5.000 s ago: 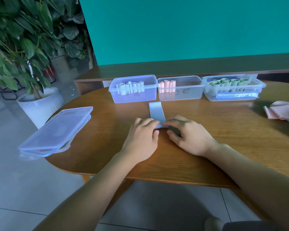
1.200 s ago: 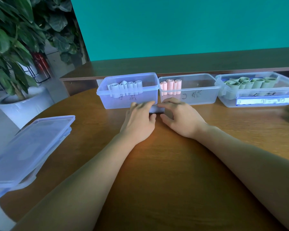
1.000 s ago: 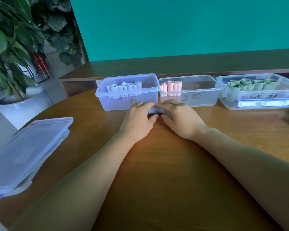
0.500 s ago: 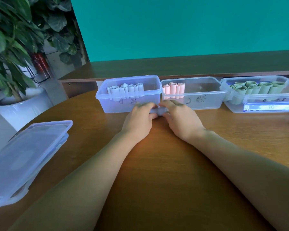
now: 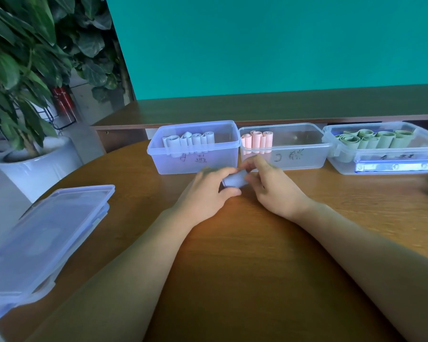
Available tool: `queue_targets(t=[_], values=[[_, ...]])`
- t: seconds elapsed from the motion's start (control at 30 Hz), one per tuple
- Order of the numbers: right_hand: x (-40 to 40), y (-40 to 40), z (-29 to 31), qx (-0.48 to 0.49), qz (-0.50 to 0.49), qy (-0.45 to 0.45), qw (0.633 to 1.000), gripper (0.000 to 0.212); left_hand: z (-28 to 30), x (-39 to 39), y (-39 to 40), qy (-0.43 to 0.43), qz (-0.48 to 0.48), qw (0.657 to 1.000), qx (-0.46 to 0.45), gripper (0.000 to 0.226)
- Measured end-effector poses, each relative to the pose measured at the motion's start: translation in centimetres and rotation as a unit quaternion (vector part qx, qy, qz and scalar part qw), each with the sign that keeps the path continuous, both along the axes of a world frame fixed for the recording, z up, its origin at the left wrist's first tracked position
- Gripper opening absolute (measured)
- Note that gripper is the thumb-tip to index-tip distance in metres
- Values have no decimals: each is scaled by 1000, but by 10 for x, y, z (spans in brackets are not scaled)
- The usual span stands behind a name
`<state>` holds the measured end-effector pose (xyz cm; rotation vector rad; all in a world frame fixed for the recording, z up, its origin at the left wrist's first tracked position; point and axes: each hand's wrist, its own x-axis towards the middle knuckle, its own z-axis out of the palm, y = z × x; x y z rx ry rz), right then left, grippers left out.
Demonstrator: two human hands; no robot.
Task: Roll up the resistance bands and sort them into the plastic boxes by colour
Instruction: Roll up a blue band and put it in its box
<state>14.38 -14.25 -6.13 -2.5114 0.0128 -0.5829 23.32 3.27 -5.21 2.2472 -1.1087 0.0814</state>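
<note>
Fully rolled now, the blue band (image 5: pixel 233 180) sits pinched between left hand (image 5: pixel 206 193) and right hand (image 5: pixel 273 187) grips.

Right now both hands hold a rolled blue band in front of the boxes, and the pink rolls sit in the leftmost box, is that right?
Not quite: in the head view the pink rolls sit in the middle box. The leftmost box holds blue rolls. Both the left hand and right hand do hold the blue band.

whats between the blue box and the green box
The pink box, in the head view. It stands in the row between the blue box and the green box, its left rim against the blue box, with a few pink rolls inside.
</note>
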Motion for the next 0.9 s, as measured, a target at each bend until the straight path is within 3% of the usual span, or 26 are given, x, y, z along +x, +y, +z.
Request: queue_targets(t=[0.17, 0.3, 0.6, 0.77, 0.9], values=[[-5, 1, 1, 32, 17, -14, 999, 20, 5, -5, 2, 56, 4, 996, -64, 36], [-10, 4, 6, 130, 24, -24, 991, 22, 6, -9, 7, 150, 23, 980, -127, 32], [-20, 8, 18, 280, 36, -74, 957, 35, 15, -13, 13, 246, -28, 954, -171, 26], [-11, 13, 41, 299, 20, -95, 949, 38, 23, -13, 13, 248, -22, 931, -268, 26], [15, 8, 78, 263, 1, -105, 959, 29, 21, -6, 14, 203, 60, 910, -357, 31]])
